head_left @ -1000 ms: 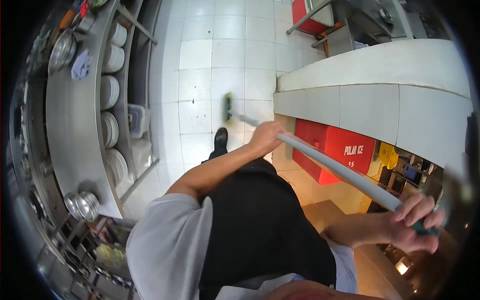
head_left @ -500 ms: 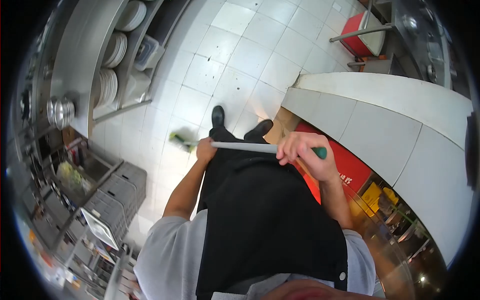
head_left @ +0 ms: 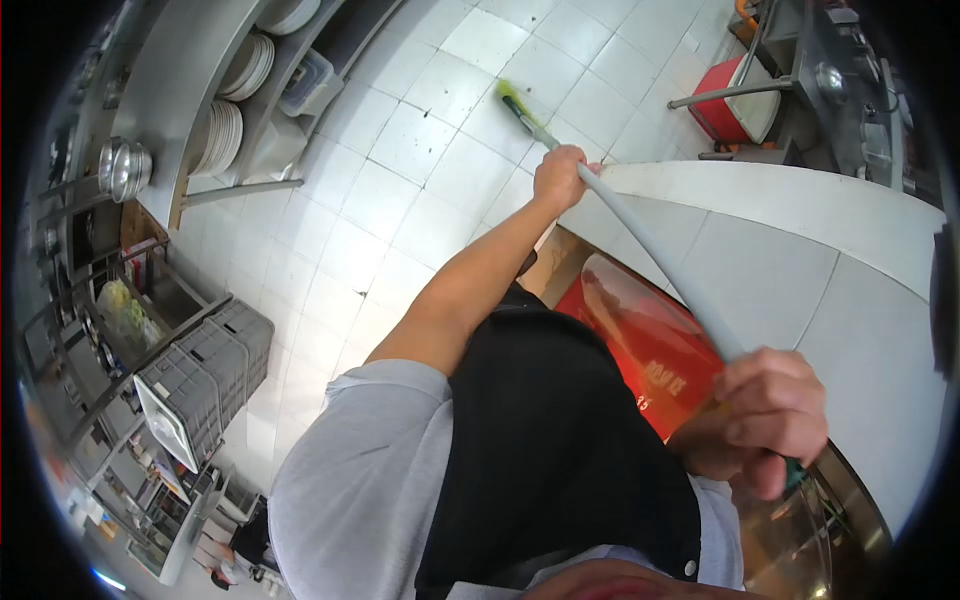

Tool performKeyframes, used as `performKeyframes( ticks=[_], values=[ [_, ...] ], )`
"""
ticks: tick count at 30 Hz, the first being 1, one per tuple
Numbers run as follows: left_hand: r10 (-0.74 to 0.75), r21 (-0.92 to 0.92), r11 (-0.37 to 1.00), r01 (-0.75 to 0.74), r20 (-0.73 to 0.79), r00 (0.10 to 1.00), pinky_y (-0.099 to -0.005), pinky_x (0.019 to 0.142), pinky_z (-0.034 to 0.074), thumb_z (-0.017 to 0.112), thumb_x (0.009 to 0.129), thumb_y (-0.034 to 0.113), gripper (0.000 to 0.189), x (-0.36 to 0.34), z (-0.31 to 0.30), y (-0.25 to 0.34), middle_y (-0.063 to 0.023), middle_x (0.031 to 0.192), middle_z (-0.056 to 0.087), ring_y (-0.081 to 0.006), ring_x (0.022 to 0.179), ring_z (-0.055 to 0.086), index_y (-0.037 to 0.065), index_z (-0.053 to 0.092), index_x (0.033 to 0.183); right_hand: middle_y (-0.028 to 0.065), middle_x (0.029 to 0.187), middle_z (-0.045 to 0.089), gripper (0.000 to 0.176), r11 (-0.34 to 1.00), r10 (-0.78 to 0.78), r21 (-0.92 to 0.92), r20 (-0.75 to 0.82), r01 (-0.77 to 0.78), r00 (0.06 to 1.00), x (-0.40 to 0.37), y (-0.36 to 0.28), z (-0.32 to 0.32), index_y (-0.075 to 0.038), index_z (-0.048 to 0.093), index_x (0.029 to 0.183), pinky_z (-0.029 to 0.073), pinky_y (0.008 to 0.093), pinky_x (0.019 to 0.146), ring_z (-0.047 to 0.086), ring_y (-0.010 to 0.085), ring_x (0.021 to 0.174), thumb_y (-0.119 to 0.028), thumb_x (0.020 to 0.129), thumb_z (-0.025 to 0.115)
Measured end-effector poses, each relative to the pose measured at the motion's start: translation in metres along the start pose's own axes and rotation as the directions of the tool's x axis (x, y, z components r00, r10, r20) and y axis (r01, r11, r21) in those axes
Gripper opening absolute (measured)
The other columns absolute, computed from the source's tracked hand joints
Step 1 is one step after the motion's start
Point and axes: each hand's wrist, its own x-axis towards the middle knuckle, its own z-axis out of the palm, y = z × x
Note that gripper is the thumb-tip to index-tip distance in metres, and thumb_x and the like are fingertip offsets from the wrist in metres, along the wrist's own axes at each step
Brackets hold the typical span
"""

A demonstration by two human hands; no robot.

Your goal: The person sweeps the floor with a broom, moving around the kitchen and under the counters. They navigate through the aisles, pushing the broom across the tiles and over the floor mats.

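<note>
A broom with a long pale grey handle slants across the view from upper left to lower right. Its green-bristled head is over the white tiled floor, beyond my left hand. My left hand is wrapped round the handle near the head, with that arm stretched far forward. Close to my right side, my right hand grips the other end of the handle. A bit of the green end cap pokes out below its fingers.
A white-tiled counter runs along my right, with a red panel below it. Stacked plates fill a metal shelf at left. A grey crate stands lower left; a red-and-white box sits upper right.
The broom head has swung from my left side to far ahead and rightward. My left hand reached forward with it, while my right hand drew back toward my right side.
</note>
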Motion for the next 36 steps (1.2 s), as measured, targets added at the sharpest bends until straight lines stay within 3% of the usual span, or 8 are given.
performKeyframes(
  ticks=[5, 14, 19, 25, 29, 33, 34, 36],
  values=[
    [0.162, 0.022, 0.987, -0.161, -0.034, 0.986, -0.0520, 0.084, 0.051, 0.076, 0.092, 0.038, 0.033, -0.054, -0.005, 0.016, -0.0193, 0.096, 0.067, -0.0412, 0.097, 0.063, 0.006, 0.067, 0.088, 0.0026, 0.057, 0.055, 0.060, 0.991, -0.115, 0.068, 0.005, 0.115, 0.993, -0.013, -0.040, -0.036, -0.004, 0.064, 0.074, 0.046, 0.0296, 0.043, 0.056, 0.0173, 0.048, -0.054, 0.105, 0.058],
    [-0.113, 0.094, 0.990, 0.103, 0.115, 0.987, -0.0523, 0.082, 0.053, 0.075, 0.092, 0.039, 0.034, 0.054, 0.011, -0.006, -0.0177, 0.107, 0.066, -0.0401, 0.097, 0.064, 0.006, 0.068, 0.091, 0.0070, 0.059, 0.056, 0.052, 0.963, 0.165, -0.205, -0.069, -0.176, 0.984, 0.046, 0.021, 0.038, 0.001, 0.062, 0.069, 0.054, 0.0378, 0.061, 0.061, 0.0263, 0.057, -0.040, 0.102, 0.063],
    [0.379, -0.049, 0.924, -0.379, -0.003, 0.925, -0.0510, 0.085, 0.051, 0.075, 0.092, 0.036, 0.035, 0.018, -0.053, -0.009, -0.0173, 0.106, 0.064, -0.0403, 0.100, 0.063, 0.002, 0.067, 0.096, 0.0016, 0.058, 0.054, 0.054, 0.999, 0.017, -0.024, -0.302, -0.026, 0.953, 0.017, -0.022, -0.023, -0.009, 0.057, 0.074, 0.040, 0.0302, 0.041, 0.061, 0.0209, 0.050, -0.050, 0.107, 0.052],
    [-0.044, 0.228, 0.973, 0.033, 0.046, 0.998, -0.0553, 0.076, 0.050, 0.075, 0.089, 0.032, 0.034, -0.126, -0.164, -0.171, -0.0201, 0.085, 0.065, -0.0425, 0.086, 0.064, 0.002, 0.066, 0.076, 0.0089, 0.065, 0.056, 0.041, 0.769, 0.472, 0.596, -0.287, -0.230, 0.833, 0.042, 0.120, 0.026, -0.004, 0.055, 0.074, 0.044, 0.0361, 0.053, 0.055, 0.0206, 0.058, -0.024, 0.108, 0.048],
    [-0.730, 0.525, 0.623, 0.580, 0.125, 0.672, -0.0560, 0.090, 0.055, 0.071, 0.093, 0.037, 0.038, -0.167, -0.199, -0.323, -0.0267, 0.111, 0.069, -0.0447, 0.111, 0.067, 0.008, 0.067, 0.116, 0.0145, 0.084, 0.068, 0.033, 0.475, 0.773, 0.612, 0.054, -0.633, 0.632, 0.114, 0.208, 0.139, 0.003, 0.063, 0.081, 0.051, 0.0333, 0.067, 0.063, 0.0223, 0.074, -0.015, 0.106, 0.051],
    [-0.366, 0.388, 0.867, 0.313, 0.069, 0.928, -0.0533, 0.086, 0.055, 0.071, 0.091, 0.029, 0.028, -0.110, -0.134, -0.349, -0.0223, 0.112, 0.069, -0.0432, 0.108, 0.066, 0.005, 0.065, 0.105, 0.0125, 0.078, 0.065, 0.037, 0.719, 0.552, 0.478, 0.048, -0.505, 0.832, 0.159, 0.192, 0.120, 0.004, 0.061, 0.077, 0.052, 0.0359, 0.069, 0.065, 0.0245, 0.075, -0.014, 0.107, 0.049],
    [0.110, 0.245, 0.965, -0.089, -0.076, 0.991, -0.0521, 0.085, 0.054, 0.073, 0.087, 0.023, 0.024, -0.082, -0.120, -0.324, -0.0194, 0.106, 0.068, -0.0423, 0.103, 0.066, 0.004, 0.065, 0.099, 0.0116, 0.074, 0.063, 0.040, 0.800, 0.477, 0.419, -0.010, -0.430, 0.879, 0.163, 0.181, 0.098, 0.004, 0.061, 0.077, 0.052, 0.0365, 0.067, 0.065, 0.0257, 0.072, -0.017, 0.109, 0.048],
    [-0.126, 0.101, 0.987, 0.128, -0.020, 0.992, -0.0509, 0.089, 0.054, 0.076, 0.085, 0.021, 0.022, -0.016, -0.096, -0.244, -0.0168, 0.104, 0.065, -0.0395, 0.103, 0.064, 0.007, 0.066, 0.099, 0.0101, 0.067, 0.059, 0.047, 0.902, 0.349, 0.304, -0.096, -0.306, 0.932, 0.179, 0.146, 0.063, 0.002, 0.061, 0.076, 0.050, 0.0379, 0.061, 0.063, 0.0276, 0.066, -0.026, 0.111, 0.046]
  ],
)
